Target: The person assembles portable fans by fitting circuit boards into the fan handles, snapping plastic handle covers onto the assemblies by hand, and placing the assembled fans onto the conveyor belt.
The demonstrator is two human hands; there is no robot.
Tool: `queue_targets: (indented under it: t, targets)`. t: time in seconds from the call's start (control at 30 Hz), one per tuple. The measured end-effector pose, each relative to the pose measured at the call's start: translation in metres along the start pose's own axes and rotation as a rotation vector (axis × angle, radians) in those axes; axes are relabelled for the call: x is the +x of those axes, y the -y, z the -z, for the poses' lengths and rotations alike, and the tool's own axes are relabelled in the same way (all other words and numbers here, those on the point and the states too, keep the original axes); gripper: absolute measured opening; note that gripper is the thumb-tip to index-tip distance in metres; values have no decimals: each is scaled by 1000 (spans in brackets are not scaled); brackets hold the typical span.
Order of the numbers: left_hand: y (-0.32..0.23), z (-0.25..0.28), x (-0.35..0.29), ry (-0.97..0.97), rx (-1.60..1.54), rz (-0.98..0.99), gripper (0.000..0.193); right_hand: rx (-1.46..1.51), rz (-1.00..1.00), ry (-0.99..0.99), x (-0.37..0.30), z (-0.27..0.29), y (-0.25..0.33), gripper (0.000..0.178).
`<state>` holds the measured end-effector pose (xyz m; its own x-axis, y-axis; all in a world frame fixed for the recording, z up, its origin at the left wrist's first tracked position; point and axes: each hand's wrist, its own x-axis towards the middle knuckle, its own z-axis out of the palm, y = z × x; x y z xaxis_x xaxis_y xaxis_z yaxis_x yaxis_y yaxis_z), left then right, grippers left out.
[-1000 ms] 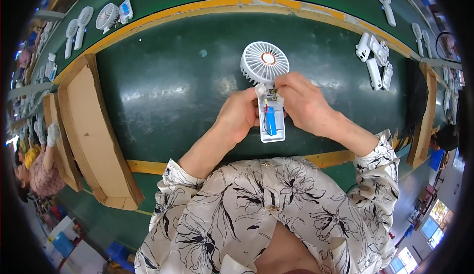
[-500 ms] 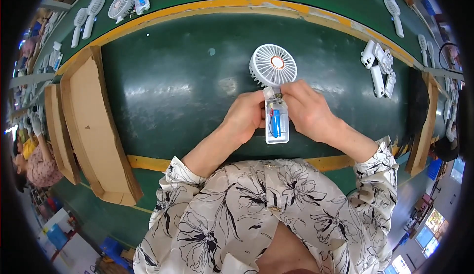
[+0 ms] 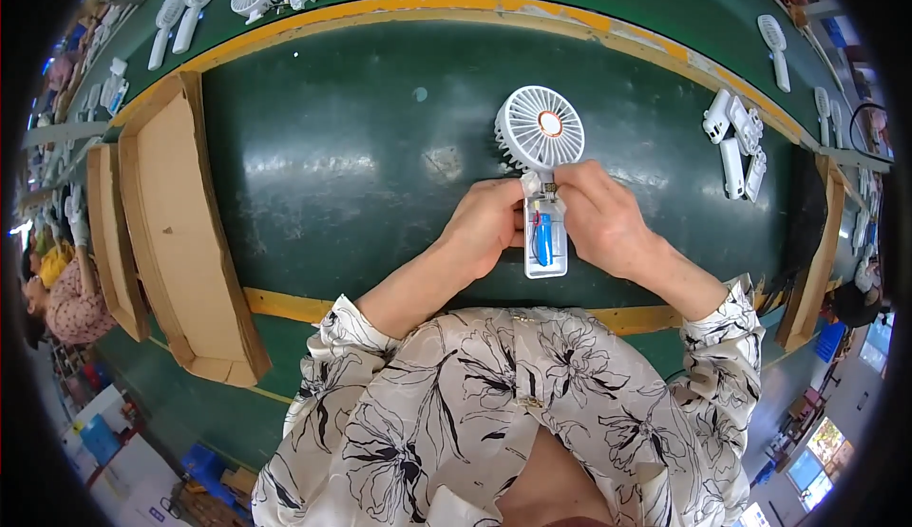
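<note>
"One white handheld fan [image 3: 541, 128]: where is it, and how is it held?"

"It is over the desk [image 3: 370, 195]. The left hand [image 3: 486, 228] is closed around the left edge of its open handle [image 3: 558, 265]. The right hand [image 3: 608, 220] has bent fingers at the right edge; whether they grip, I cannot tell."

"Why so?"

"Probably for steadiness, with the blue battery [image 3: 544, 240] uncovered. Right of the fan lie white parts [image 3: 731, 168], perhaps placed for easy reach."
</note>
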<state>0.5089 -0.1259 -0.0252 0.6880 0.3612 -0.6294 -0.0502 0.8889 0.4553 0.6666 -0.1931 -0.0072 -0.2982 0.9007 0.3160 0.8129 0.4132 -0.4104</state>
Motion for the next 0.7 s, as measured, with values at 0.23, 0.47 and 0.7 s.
queue_targets:
  t: [0.23,0.47,0.7]
  targets:
    - [1,2,2,-4,18,6,28,-23,14,32,2,1,2,15]
    - [3,7,3,20,-6,-10,27,-51,34,61,1,0,1,15]
    - [10,8,5,-4,217,-40,28,-117,88,45,-1,-6,0,18]
